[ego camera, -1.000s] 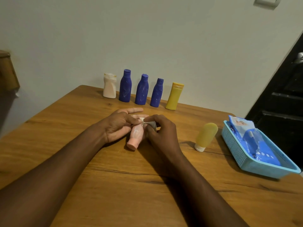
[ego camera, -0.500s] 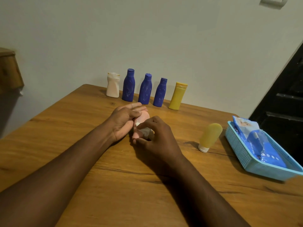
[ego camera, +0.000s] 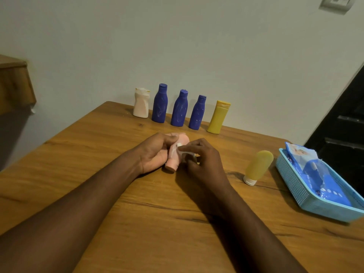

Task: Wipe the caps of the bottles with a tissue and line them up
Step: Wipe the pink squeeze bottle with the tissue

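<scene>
Newly uncovered, the pink bottle (ego camera: 175,155) lies gripped in the left hand (ego camera: 154,152); right hand (ego camera: 203,161) pinches a half-hidden tissue (ego camera: 186,153).

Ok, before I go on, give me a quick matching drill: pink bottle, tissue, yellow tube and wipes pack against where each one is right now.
Things:
1. pink bottle
2. tissue
3. yellow tube
4. wipes pack

Places:
A. inside the blue basket
B. gripped in the left hand
C. standing cap down, beside the basket
D. pinched in the right hand

Pairs: 1-B, 2-D, 3-C, 4-A.
</scene>
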`<state>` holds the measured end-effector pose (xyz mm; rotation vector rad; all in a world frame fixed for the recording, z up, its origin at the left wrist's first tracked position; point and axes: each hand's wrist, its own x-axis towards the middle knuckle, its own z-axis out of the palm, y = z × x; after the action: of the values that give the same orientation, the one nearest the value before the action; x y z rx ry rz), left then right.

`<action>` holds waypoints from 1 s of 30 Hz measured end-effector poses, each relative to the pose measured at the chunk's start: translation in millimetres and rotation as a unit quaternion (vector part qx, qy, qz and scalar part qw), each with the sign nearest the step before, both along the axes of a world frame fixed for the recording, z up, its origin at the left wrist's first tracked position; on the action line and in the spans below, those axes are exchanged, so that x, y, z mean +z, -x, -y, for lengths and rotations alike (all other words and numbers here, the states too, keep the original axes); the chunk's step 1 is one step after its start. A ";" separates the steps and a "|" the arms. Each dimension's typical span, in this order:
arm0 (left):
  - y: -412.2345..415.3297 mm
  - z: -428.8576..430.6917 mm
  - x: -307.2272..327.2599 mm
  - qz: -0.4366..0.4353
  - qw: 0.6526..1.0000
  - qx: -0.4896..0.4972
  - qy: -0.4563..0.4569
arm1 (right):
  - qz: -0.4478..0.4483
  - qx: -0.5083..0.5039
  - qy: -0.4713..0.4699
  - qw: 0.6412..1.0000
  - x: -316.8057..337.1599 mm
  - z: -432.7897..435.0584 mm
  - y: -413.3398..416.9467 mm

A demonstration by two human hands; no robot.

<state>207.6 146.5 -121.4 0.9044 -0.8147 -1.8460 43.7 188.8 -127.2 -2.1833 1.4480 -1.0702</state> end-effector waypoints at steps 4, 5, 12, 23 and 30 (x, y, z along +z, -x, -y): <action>6.2 -2.9 0.0 -0.001 0.999 -0.034 0.010 | 0.044 -0.058 0.042 0.996 2.5 6.0 6.0; 7.0 -3.1 -0.3 -0.001 0.999 -0.040 0.014 | 0.049 -0.068 0.056 0.995 3.1 7.1 7.0; 7.7 0.2 -5.0 -0.023 0.999 -0.042 0.019 | 0.021 -0.057 0.091 0.994 3.6 4.9 1.6; 0.4 10.2 -6.8 -0.035 0.999 -0.021 -0.024 | -0.131 0.113 0.021 0.985 5.8 -8.7 -3.7; -0.1 7.4 -5.3 -0.057 0.996 -0.064 -0.025 | -0.069 0.043 0.071 0.994 4.9 -3.1 1.9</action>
<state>207.6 139.0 -126.7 0.7842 -0.7738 -2.0176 41.8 191.9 -122.3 -2.4394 1.3563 -1.0401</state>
